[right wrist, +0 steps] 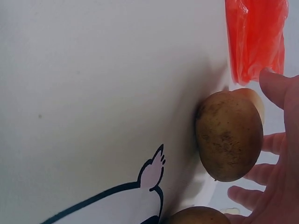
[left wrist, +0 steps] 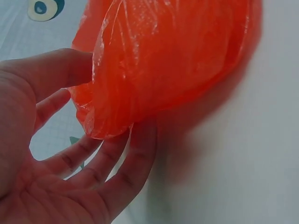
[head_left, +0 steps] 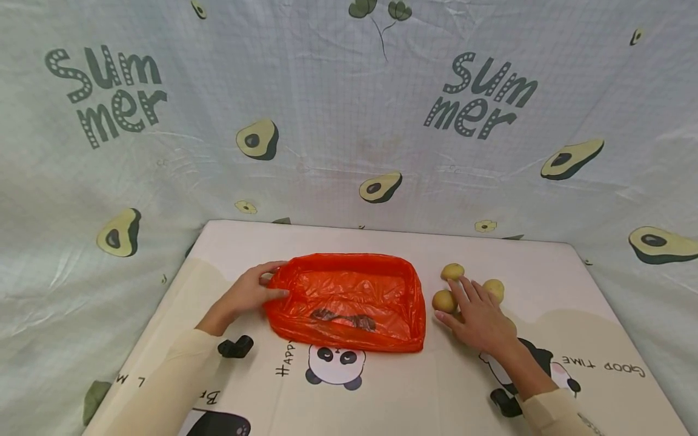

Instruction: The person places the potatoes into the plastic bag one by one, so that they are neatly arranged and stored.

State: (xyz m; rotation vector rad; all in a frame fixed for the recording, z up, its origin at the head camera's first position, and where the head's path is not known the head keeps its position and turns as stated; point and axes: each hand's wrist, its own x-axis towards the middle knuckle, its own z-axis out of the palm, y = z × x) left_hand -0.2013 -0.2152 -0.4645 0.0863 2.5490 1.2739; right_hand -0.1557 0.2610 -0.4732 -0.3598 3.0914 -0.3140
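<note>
On the table (head_left: 420, 393), with the curtain (head_left: 316, 79) behind, the bag (head_left: 354, 290) lies between the left hand (head_left: 248, 297), at its left end, and the potatoes (head_left: 444, 301) to its right, near the right hand (head_left: 482, 320).

Head view bright, evenly lit; wrist views dimmer, greyer. Small glints on crinkled red plastic bag (left wrist: 163, 56). Soft-edged shadows across white printed surface (right wrist: 93, 93), reddish beside bag.

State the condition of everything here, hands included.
Red plastic bag: mouth open, spread wide, wrinkled.
Potatoes: whole, unpeeled, outside the bag.
Left hand: holding the bag's edge.
Right hand: fingers extended at the potatoes.
Printed sheet: upright, creased.
</note>
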